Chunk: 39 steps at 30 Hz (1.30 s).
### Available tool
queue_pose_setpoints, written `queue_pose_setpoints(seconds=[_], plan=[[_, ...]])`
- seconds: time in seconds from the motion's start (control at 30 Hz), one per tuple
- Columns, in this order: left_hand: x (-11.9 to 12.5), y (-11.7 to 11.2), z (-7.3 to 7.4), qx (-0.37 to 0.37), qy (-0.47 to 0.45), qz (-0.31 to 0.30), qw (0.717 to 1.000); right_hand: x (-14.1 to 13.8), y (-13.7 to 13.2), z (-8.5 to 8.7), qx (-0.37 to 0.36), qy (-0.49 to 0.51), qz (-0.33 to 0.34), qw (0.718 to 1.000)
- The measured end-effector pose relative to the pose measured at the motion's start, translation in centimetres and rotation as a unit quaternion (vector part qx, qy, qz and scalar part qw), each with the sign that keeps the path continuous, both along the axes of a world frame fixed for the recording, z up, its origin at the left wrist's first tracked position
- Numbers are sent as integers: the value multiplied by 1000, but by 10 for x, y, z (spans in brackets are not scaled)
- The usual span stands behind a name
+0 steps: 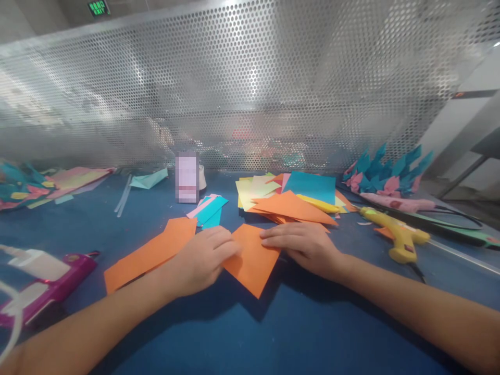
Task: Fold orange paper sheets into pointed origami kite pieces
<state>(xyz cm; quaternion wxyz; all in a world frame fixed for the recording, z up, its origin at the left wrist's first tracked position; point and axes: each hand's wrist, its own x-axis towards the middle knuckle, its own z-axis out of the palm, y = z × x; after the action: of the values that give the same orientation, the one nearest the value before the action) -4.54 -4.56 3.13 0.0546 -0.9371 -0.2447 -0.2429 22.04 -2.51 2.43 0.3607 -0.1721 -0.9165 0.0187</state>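
Between my two hands is a square of orange paper (252, 260), turned so one corner points toward me. My left hand (209, 258) grips its left corner, the fingers curled and partly hidden. At the right corner, my right hand (307, 247) holds the edge with fingers together, the thumb out of sight underneath. More orange paper (150, 250) lies to the left, partly under my left forearm. Just beyond my hands rests a pile of folded orange paper (291, 205), with blue paper strips (211, 211) to its left.
A yellow glue gun (404, 234) and a pink tool (398, 202) lie at right, beside blue and pink paper shapes (390, 169). A magenta power strip (74, 273) with a white plug sits at left. Behind the blue table (250, 344) stands a perforated metal panel (250, 78).
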Motion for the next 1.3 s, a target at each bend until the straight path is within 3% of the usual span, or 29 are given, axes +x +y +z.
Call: queue_pose_setpoints(seconds=[0.1, 0.3, 0.43, 0.6, 0.83, 1.03, 1.17, 1.3], plan=[[1, 0, 1, -105, 71, 8, 992, -1, 3, -5, 27, -74, 13, 997], [4, -11, 18, -244, 63, -15, 968, 0, 0, -2, -8, -108, 14, 994], [6, -11, 12, -298, 34, 61, 952, -2, -1, 1, -43, -91, 40, 994], [13, -4, -4, -304, 28, 115, 945, -10, -2, -4, -105, -97, -12, 990], [13, -6, -1, -300, 76, 140, 941, -16, -6, -3, -147, -154, -51, 976], [14, -9, 0, -272, 144, 141, 941, -10, -2, 3, -202, -146, 7, 968], [12, -15, 1, -248, 115, 122, 954, -7, 0, 4, -235, -127, 36, 963], [9, -18, 2, -207, 86, 81, 971, -5, -1, 5, -223, -133, 42, 965]])
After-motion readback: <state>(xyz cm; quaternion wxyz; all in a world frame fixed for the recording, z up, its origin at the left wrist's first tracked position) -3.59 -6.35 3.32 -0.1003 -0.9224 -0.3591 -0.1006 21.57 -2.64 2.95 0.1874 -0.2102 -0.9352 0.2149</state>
